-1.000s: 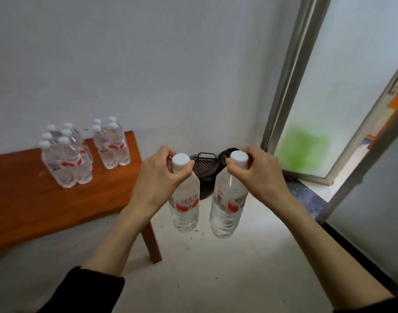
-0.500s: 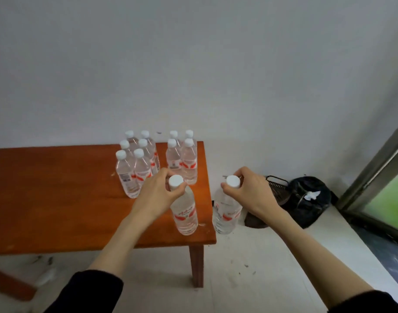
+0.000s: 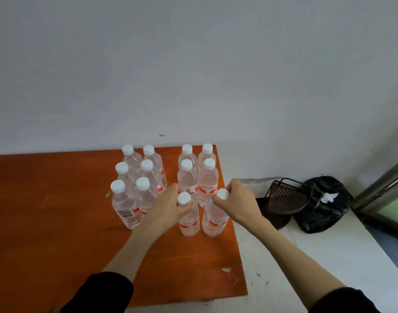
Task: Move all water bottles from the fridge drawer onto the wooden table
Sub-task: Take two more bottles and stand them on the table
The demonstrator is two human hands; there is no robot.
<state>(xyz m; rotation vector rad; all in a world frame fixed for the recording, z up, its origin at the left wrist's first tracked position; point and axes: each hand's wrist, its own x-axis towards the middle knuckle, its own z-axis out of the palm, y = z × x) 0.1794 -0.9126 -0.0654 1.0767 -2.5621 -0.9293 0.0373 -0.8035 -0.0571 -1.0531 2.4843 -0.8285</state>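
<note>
My left hand (image 3: 165, 210) grips the neck of a clear water bottle (image 3: 189, 223) with a white cap and red label. My right hand (image 3: 237, 203) holds a second such bottle (image 3: 214, 223) by its neck. Both bottles stand upright side by side over the right part of the wooden table (image 3: 46, 222), at or just above its surface. Behind them stand two groups of the same bottles: several at the left (image 3: 134, 188) and several at the right (image 3: 197, 175), near the table's right edge.
A white wall runs behind the table. On the floor to the right sit a dark slotted basket (image 3: 284, 197) and a black plastic bag (image 3: 322, 204). A metal door frame (image 3: 383, 188) rises at the far right.
I have stepped closer to the table, which now fills the lower left. Both hands have carried their bottles forward and left, from near the table's corner to over its surface.
</note>
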